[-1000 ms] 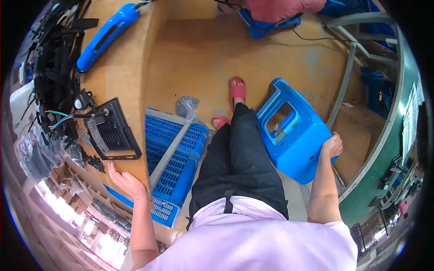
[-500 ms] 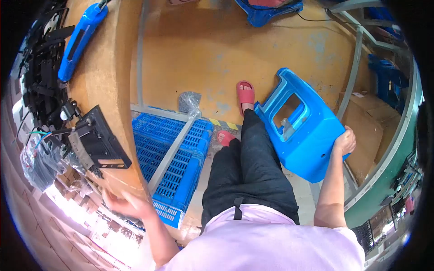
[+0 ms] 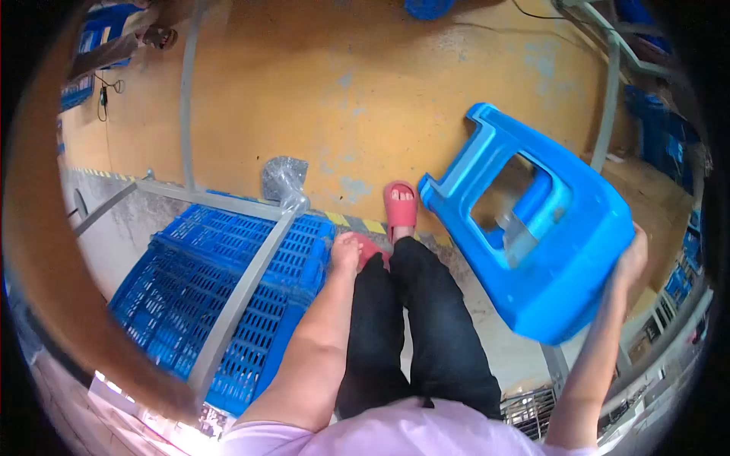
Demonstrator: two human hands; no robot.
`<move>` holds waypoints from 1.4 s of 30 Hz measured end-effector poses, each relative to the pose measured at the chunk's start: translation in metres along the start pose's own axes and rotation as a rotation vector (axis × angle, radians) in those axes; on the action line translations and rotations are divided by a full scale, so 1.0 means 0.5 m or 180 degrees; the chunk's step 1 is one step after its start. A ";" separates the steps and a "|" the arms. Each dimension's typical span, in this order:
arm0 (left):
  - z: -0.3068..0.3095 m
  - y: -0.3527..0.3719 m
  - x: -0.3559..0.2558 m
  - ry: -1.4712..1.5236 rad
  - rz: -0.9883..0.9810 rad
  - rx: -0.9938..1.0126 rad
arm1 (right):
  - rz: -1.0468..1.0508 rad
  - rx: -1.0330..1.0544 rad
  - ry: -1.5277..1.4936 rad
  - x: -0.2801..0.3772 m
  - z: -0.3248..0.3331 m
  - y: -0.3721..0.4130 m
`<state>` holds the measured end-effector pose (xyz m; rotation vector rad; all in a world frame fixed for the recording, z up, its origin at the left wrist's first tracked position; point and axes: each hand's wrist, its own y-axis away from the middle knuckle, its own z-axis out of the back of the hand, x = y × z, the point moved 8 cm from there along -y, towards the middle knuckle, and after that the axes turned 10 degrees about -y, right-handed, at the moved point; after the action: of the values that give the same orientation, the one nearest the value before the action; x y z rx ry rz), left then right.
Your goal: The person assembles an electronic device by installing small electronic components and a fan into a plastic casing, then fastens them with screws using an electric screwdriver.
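Beside the right hand [image 3: 633, 257], the blue plastic stool [image 3: 566, 292] lies tilted.

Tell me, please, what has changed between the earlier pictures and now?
The left hand has moved inward, away from the table. The stool looks nearer the camera, perhaps raised. The view shifted too, leaving the lamp out. No new grasp or release shows. The right hand still holds the stool; the crates are still at the left.
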<state>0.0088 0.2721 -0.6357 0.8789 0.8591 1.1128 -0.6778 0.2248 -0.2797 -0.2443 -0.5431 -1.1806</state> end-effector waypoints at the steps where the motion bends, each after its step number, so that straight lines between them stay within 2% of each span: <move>1: 0.007 -0.035 -0.025 -0.0177 -0.0254 -0.0166 | -0.0111 0.0109 -0.0532 -0.042 -0.002 -0.017; 3: 0.012 -0.083 -0.073 -0.0659 -0.0701 -0.0486 | -0.0289 0.0087 -0.0825 -0.036 0.016 -0.012; 6: 0.002 -0.226 -0.079 -0.1554 -0.1510 -0.1214 | -0.0606 -0.0085 -0.1070 -0.064 0.047 -0.035; 9: -0.013 -0.288 -0.099 -0.1906 -0.1511 -0.1378 | -0.0623 0.0051 -0.1309 -0.111 0.092 -0.056; 12: -0.040 -0.323 -0.098 -0.1734 -0.1544 -0.1296 | -0.0528 -0.0007 -0.1204 -0.136 0.103 -0.044; 15: -0.061 -0.328 -0.110 -0.2245 -0.2136 -0.1659 | -0.0466 -0.0101 -0.0933 -0.154 0.084 -0.021; 16: -0.056 -0.317 -0.120 -0.2083 -0.2176 -0.1695 | -0.0471 -0.0133 -0.0879 -0.163 0.077 -0.008; 19: -0.072 -0.335 -0.111 -0.2469 -0.2224 -0.1492 | -0.0455 -0.0166 -0.0755 -0.170 0.060 0.003; 22: -0.068 -0.328 -0.118 -0.2469 -0.2540 -0.1558 | -0.0455 -0.0170 -0.0696 -0.176 0.046 0.007; 25: -0.047 -0.351 -0.123 -0.2300 -0.2174 -0.1896 | -0.0461 -0.0184 -0.0703 -0.187 0.032 0.013; 28: -0.034 -0.386 -0.143 -0.1971 -0.1744 -0.1869 | -0.0419 -0.0183 -0.0738 -0.188 0.017 0.014; 34: 0.009 -0.383 -0.211 -0.1516 -0.2109 -0.2121 | -0.0355 -0.0181 -0.0678 -0.182 0.010 0.017; 37: 0.008 -0.371 -0.211 -0.1810 -0.2282 -0.2053 | -0.0359 -0.0177 -0.0661 -0.184 0.002 0.020; 40: 0.004 -0.354 -0.200 -0.1729 -0.2158 -0.1748 | -0.0322 -0.0171 -0.0663 -0.181 -0.002 0.018; 42: 0.018 -0.343 -0.185 -0.1950 -0.2196 -0.2034 | -0.0322 -0.0174 -0.0641 -0.183 -0.007 0.020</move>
<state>0.0601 0.1462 -0.7755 0.2935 0.2128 0.4052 -0.6925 0.3009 -0.3295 -0.3891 -0.7063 -1.2780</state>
